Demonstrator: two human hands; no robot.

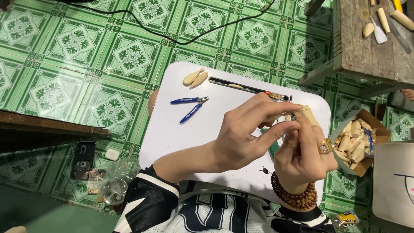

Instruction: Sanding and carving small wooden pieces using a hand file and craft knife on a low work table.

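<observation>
A: Start at your left. What lies there?

B: A black phone point(83, 160) and a small white case point(112, 154) sit on the green tiled floor point(77, 56), beside your white lap table point(172, 133). On the table, blue-handled cutters point(189, 108) lie open, with two pale wooden pieces point(195, 78) just above them near the far edge.

A: And your left hand?

B: Your left hand point(246, 136) reaches across the table's middle, thumb and forefinger pinched narrow on a thin pale stick point(302, 111), which runs to the right over your other hand.

A: The right hand?

B: Your right hand point(304, 155), with a gold ring and a bead bracelet, is curled tight around a pale wooden piece point(311, 117) held above the table's right edge. Something thin and dark pokes up between the fingers; it may be a tool, but you cannot tell from here.

A: Further right?

B: A cardboard box point(366, 123) full of wood offcuts stands on the floor, and a wooden bench point(366, 47) holding more carved pieces is above it.
</observation>
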